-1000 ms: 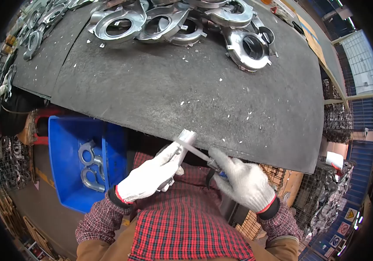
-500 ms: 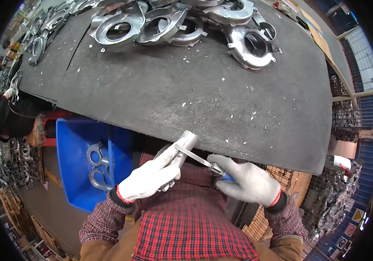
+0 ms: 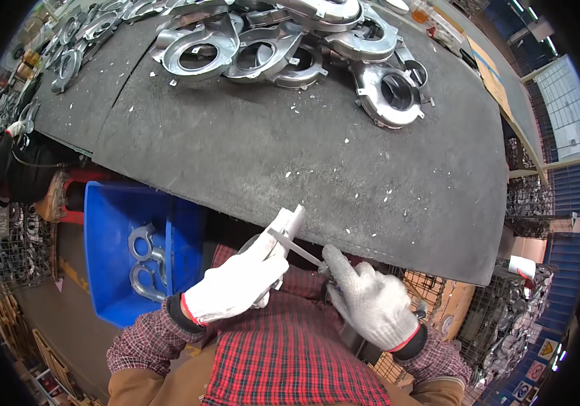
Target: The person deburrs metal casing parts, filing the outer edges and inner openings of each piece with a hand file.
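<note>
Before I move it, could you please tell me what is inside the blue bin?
Inside the blue bin, silvery metal parts with round openings lie near an upright blue wall. That wall hides some of the bottom, so anything behind it cannot be seen.

The gloved left hand (image 3: 236,285) grips with fingers (image 3: 263,252) stretched forward, while the right hand (image 3: 376,301) curls, forefinger extended.

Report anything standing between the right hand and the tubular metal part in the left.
Nothing visible blocks the way: the flat file in the right hand reaches across to the tubular metal part. The left hand grips that part close to the file; whether file and metal touch is hard to tell.
</note>
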`<state>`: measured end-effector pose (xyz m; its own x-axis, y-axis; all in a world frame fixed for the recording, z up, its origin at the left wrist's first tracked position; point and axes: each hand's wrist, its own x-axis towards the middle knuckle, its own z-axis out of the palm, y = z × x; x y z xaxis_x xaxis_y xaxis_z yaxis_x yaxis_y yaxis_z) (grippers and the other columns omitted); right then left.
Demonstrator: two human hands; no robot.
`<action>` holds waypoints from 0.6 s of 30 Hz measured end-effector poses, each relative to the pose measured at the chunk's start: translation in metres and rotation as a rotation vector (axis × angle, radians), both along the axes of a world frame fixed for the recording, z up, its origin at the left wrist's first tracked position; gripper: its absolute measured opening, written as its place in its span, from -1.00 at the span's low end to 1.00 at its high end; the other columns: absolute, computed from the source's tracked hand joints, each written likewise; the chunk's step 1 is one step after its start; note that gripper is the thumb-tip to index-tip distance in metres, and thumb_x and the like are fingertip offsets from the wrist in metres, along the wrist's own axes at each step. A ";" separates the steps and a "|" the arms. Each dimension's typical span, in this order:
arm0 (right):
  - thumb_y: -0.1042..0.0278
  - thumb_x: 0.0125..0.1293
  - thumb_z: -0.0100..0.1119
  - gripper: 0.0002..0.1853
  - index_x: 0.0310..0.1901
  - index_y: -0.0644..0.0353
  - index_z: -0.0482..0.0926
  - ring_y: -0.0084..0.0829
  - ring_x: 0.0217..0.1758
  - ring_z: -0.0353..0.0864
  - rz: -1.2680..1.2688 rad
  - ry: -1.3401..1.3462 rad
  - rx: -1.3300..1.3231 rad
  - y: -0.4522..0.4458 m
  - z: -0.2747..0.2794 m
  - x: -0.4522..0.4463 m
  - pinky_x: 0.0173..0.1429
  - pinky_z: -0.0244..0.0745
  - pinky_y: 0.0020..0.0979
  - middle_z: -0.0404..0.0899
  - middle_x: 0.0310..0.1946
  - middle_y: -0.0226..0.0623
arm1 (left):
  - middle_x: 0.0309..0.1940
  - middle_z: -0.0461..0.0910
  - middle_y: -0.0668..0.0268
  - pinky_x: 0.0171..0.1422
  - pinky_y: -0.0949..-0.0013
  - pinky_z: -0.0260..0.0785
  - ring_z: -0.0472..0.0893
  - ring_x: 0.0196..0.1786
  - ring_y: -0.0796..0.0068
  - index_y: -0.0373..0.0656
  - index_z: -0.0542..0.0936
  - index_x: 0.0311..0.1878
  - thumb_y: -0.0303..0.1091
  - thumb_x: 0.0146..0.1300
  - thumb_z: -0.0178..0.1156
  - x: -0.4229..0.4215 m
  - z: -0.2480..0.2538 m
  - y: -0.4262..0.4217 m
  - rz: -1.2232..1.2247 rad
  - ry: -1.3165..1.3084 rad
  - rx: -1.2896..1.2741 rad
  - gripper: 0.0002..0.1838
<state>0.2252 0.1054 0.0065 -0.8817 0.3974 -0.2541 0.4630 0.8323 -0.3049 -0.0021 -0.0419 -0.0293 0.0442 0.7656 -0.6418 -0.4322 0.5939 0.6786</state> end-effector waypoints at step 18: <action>0.01 0.56 0.35 -0.16 0.74 -0.02 0.22 0.05 -0.09 0.93 -0.038 -0.209 -0.802 0.037 0.003 -0.006 0.08 0.83 0.02 0.84 -0.09 0.09 | -0.20 0.55 0.46 -0.36 0.47 0.43 0.44 -0.46 0.71 -0.20 0.17 0.82 -0.19 0.69 0.27 -0.003 0.002 -0.002 0.132 -0.099 0.033 -0.20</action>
